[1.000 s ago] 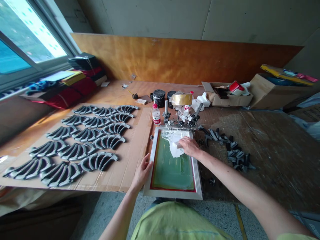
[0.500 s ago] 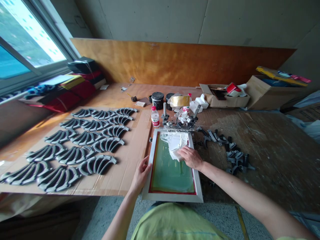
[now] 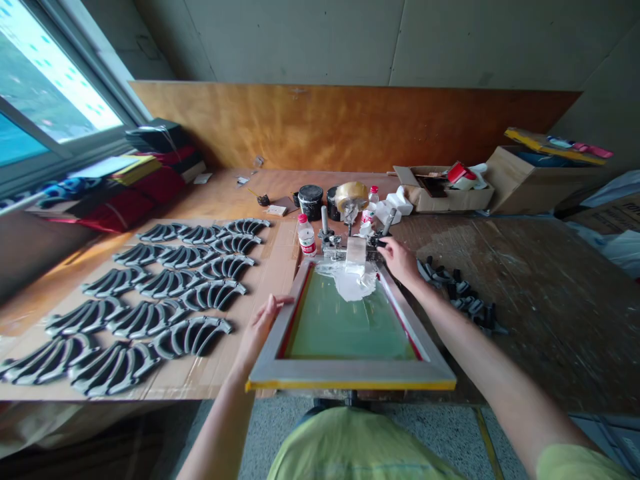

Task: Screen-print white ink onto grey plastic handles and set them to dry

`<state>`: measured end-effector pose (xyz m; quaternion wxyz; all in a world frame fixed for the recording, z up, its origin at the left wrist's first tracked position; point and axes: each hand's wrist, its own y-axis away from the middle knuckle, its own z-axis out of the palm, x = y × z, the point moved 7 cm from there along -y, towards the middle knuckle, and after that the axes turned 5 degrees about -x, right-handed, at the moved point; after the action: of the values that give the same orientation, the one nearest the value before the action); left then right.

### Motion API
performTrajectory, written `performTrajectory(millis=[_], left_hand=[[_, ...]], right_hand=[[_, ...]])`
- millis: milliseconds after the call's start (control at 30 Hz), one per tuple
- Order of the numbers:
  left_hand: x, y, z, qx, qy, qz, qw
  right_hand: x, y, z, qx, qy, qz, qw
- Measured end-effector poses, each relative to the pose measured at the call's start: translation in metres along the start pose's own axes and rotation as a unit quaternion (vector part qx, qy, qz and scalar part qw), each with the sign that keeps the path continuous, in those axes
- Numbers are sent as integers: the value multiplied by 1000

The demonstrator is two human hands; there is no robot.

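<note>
- Red-capped plastic bottle (image 3: 307, 239), upright, with a red-and-white label
- Second red-capped bottle (image 3: 373, 201), farther back and partly hidden
- Roll of yellowish packing tape (image 3: 351, 194), between the two bottles in this view
- Open cardboard box (image 3: 465, 201), holding a red-and-white item (image 3: 459, 173) among other things
- Taller cardboard carton (image 3: 520, 183) just to the right, with a flat yellow piece (image 3: 537, 142) across the top
- Orange-brown wooden board (image 3: 350, 127), standing before a gray wall (image 3: 300, 43)
- Window (image 3: 55, 80) at far left, above stacked red bundles (image 3: 145, 195)
- Speckled gray floor (image 3: 267, 430) below

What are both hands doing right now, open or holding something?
Left hand: open, at the left side of the frame.
Right hand: at the metal clamp; cannot tell whether it grips.
</note>
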<state>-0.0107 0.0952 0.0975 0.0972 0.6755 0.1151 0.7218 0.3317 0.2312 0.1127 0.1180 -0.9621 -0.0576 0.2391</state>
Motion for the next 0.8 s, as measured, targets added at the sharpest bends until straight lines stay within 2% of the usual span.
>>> performTrajectory(millis=[67, 167, 233, 300, 367, 400, 433, 467, 500, 533, 600, 633, 667, 700, 733, 800], left_hand=[[34, -12, 7, 0, 34, 67, 997], [77, -32, 18, 1, 69, 155, 986], [92, -43, 22, 1, 82, 178, 981], [91, -46, 21, 27, 110, 190, 975], [66, -42, 23, 55, 126, 166, 976], [44, -38, 30, 46, 118, 122, 984], [16, -33, 41, 24, 103, 60, 993], [-16, -25, 57, -23, 75, -26, 997], [-50, -13, 75, -86, 46, -119, 988], [-77, -2, 88, -115, 45, -174, 977], [-113, 14, 102, -133, 80, -217, 964], [-124, 16, 100, -117, 93, -219, 964], [-130, 14, 90, -90, 90, -212, 969], [-132, 10, 74, -54, 69, -198, 976], [-132, 4, 52, -16, 30, -179, 983], [-127, -8, 0, 48, -78, -138, 986]], right_hand=[[22, 23, 1, 0, -4, 34, 999], [28, 62, 32, -73, -16, -2, 997], [19, 82, 57, -120, -9, -52, 991], [7, 94, 76, -155, 18, -96, 983], [-4, 99, 84, -173, 46, -113, 977], [-12, 102, 84, -175, 52, -112, 977], [-21, 105, 82, -172, 51, -110, 978], [-34, 111, 79, -163, 46, -114, 979], [-49, 119, 77, -151, 39, -128, 979], [-66, 128, 76, -141, 30, -156, 977], [-96, 146, 80, -145, 2, -247, 958], [-101, 151, 83, -152, -17, -281, 947], [-96, 150, 85, -154, -38, -290, 944], [-78, 141, 86, -145, -55, -263, 952], [-49, 126, 83, -122, -63, -196, 971], [35, 94, 72, -46, -36, 5, 998]])
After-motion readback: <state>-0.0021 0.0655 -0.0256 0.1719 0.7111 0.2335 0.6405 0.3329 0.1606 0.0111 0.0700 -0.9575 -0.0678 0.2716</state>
